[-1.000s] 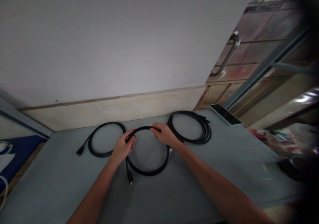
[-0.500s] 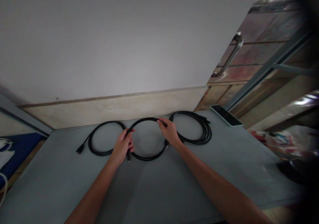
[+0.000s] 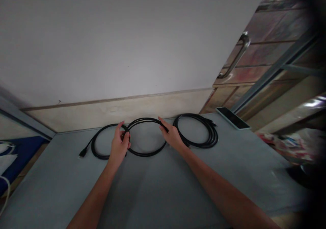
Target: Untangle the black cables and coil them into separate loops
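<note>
- Left hand [image 3: 119, 144]: thumb and index finger apart about the nine o'clock edge of the round middle coil [image 3: 147, 155] of black cable; whether they pinch it, I cannot tell.
- Right hand [image 3: 173, 136]: fingers at its two o'clock edge, grip also unclear.
- Round left coil [image 3: 102, 157] of black cable, on the flat grey table [image 3: 152, 191]; black plug [image 3: 83, 152] at eight o'clock.
- Middle coil: at the left coil's three o'clock, on or just above the table.
- Round, thicker black right coil [image 3: 201, 145]: at the middle coil's three o'clock.
- Pale-rimmed, dark-screened phone [image 3: 233, 118]: at the right coil's two o'clock.
</note>
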### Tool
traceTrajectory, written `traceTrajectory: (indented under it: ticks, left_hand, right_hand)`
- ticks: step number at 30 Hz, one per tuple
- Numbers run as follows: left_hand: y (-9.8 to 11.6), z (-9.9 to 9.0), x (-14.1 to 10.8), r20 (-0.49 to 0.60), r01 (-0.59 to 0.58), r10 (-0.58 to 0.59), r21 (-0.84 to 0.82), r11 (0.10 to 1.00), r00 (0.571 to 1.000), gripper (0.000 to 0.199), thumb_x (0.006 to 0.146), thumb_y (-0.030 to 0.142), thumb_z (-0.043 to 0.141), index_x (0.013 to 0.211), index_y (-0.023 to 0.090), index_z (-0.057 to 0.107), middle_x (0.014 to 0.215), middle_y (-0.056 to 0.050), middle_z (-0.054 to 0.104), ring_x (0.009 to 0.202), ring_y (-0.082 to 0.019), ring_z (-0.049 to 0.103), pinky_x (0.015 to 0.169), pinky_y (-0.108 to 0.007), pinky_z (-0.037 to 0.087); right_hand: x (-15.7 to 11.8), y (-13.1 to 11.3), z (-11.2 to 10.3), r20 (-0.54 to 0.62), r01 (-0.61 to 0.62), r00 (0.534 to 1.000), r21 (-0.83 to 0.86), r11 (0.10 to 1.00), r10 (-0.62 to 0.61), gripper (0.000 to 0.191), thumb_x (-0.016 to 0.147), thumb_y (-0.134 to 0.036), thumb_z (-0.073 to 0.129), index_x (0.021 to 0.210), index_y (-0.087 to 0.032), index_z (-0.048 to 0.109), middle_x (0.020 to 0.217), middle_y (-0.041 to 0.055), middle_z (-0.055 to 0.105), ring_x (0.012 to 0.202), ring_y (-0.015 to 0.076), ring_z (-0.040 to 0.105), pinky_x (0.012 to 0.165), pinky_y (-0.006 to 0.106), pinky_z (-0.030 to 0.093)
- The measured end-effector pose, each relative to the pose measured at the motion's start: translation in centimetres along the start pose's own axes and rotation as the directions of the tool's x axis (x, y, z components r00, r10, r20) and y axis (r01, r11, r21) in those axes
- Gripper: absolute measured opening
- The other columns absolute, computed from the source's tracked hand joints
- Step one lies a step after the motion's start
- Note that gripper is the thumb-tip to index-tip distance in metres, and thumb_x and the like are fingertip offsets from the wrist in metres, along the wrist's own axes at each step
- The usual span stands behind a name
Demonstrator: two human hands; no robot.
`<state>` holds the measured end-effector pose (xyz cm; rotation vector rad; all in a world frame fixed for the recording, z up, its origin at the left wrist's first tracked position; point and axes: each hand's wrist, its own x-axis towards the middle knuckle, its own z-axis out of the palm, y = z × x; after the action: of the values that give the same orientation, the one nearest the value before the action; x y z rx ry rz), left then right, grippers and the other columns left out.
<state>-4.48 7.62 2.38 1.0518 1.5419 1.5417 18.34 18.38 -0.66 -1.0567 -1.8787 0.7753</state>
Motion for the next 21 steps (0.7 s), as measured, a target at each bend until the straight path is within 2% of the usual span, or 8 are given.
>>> traceTrajectory:
  ticks: [2, 5, 7, 10, 13, 17, 19, 21]
  left_hand:
    - [-0.1, -0.2, 0.2, -0.058, -0.04, 0.042, 0.032, 0.999, 0.997, 0.058, 0.084, 0.038, 0.059, 0.138, 0.029, 0.04, 0.087, 0.001, 0.056, 0.051, -0.005, 0.047, 0.045, -0.017, 0.042]
    - [-0.5, -0.5, 0.5, -0.11, -0.057, 0.059, 0.022, 0.998, 0.992, 0.05, 0.084, 0.038, 0.059, 0.13, 0.024, 0.048, 0.091, -0.001, 0.058, 0.056, -0.006, 0.049, 0.05, -0.018, 0.045]
    - [-0.7, -0.6, 0.6, -0.125, -0.051, 0.052, 0.018, 0.999, 0.991, 0.048, 0.083, 0.039, 0.059, 0.127, 0.021, 0.051, 0.09, -0.002, 0.059, 0.055, -0.006, 0.05, 0.05, -0.018, 0.045]
    - [-0.8, -0.5, 0.5, -0.094, -0.04, 0.052, 0.118, 0.992, 0.994, 0.047, 0.083, 0.04, 0.06, 0.124, 0.02, 0.057, 0.085, -0.002, 0.063, 0.05, -0.007, 0.052, 0.047, -0.019, 0.043]
    - [-0.5, -0.4, 0.2, -0.017, -0.02, 0.025, 0.236, 0.972, 1.0, 0.049, 0.081, 0.041, 0.063, 0.123, 0.017, 0.061, 0.072, 0.0, 0.064, 0.047, -0.01, 0.054, 0.047, -0.022, 0.045]
    - [0.1, -0.3, 0.1, -0.065, 0.021, -0.01, 0.169, 0.985, 0.998, 0.048, 0.08, 0.04, 0.062, 0.121, 0.013, 0.065, 0.071, -0.002, 0.066, 0.046, -0.01, 0.055, 0.045, -0.023, 0.045]
    - [0.3, -0.3, 0.2, -0.13, 0.009, 0.009, 0.141, 0.99, 0.991, 0.046, 0.08, 0.039, 0.062, 0.118, 0.013, 0.066, 0.073, -0.002, 0.067, 0.046, -0.009, 0.054, 0.045, -0.022, 0.046]
    - [0.1, -0.3, 0.3, -0.155, 0.008, 0.016, 0.153, 0.988, 0.988, 0.046, 0.081, 0.038, 0.061, 0.119, 0.013, 0.065, 0.074, -0.002, 0.068, 0.047, -0.009, 0.056, 0.046, -0.022, 0.048]
  right_hand:
    - [-0.1, 0.0, 0.3, 0.012, -0.016, 1.0, 0.03, 0.999, 0.016, 0.055, 0.088, -0.029, 0.053, 0.143, -0.023, 0.049, 0.12, 0.0082, 0.069, 0.095, 0.023, 0.068, 0.082, 0.033, 0.054]
    - [-0.4, 0.1, 1.0, 0.088, -0.103, 0.991, 0.074, 0.992, 0.097, 0.06, 0.088, -0.031, 0.053, 0.147, -0.022, 0.043, 0.085, 0.0045, 0.073, 0.061, 0.0176, 0.064, 0.061, 0.029, 0.053]
    - [-0.5, 0.2, 1.3, 0.124, -0.137, 0.984, 0.092, 0.986, 0.125, 0.056, 0.089, -0.033, 0.051, 0.144, -0.021, 0.048, 0.07, 0.0014, 0.069, 0.049, 0.0154, 0.056, 0.053, 0.028, 0.049]
    - [-0.5, 0.4, 1.3, 0.056, -0.136, 0.99, 0.126, 0.983, 0.13, 0.05, 0.088, -0.035, 0.051, 0.135, -0.02, 0.058, 0.078, 0.004, 0.07, 0.052, 0.0162, 0.057, 0.051, 0.028, 0.048]
    - [-0.3, 0.5, 1.0, -0.073, -0.147, 0.985, 0.118, 0.982, 0.157, 0.046, 0.086, -0.035, 0.053, 0.127, -0.019, 0.064, 0.094, 0.0089, 0.072, 0.068, 0.0211, 0.065, 0.058, 0.031, 0.051]
    - [-0.2, 0.3, 0.9, -0.164, -0.08, 0.982, 0.053, 0.995, 0.088, 0.038, 0.087, -0.034, 0.053, 0.118, -0.018, 0.07, 0.11, 0.0116, 0.071, 0.093, 0.0264, 0.067, 0.077, 0.034, 0.053]
    - [-0.3, 0.1, 1.0, -0.128, -0.053, 0.99, 0.047, 0.997, 0.059, 0.039, 0.089, -0.034, 0.052, 0.121, -0.018, 0.068, 0.107, 0.0108, 0.072, 0.087, 0.0244, 0.069, 0.073, 0.032, 0.054]
    - [-0.5, -0.2, 1.0, -0.034, -0.08, 0.996, 0.059, 0.995, 0.082, 0.045, 0.09, -0.033, 0.049, 0.131, -0.018, 0.062, 0.092, 0.0082, 0.074, 0.065, 0.0194, 0.067, 0.059, 0.029, 0.053]
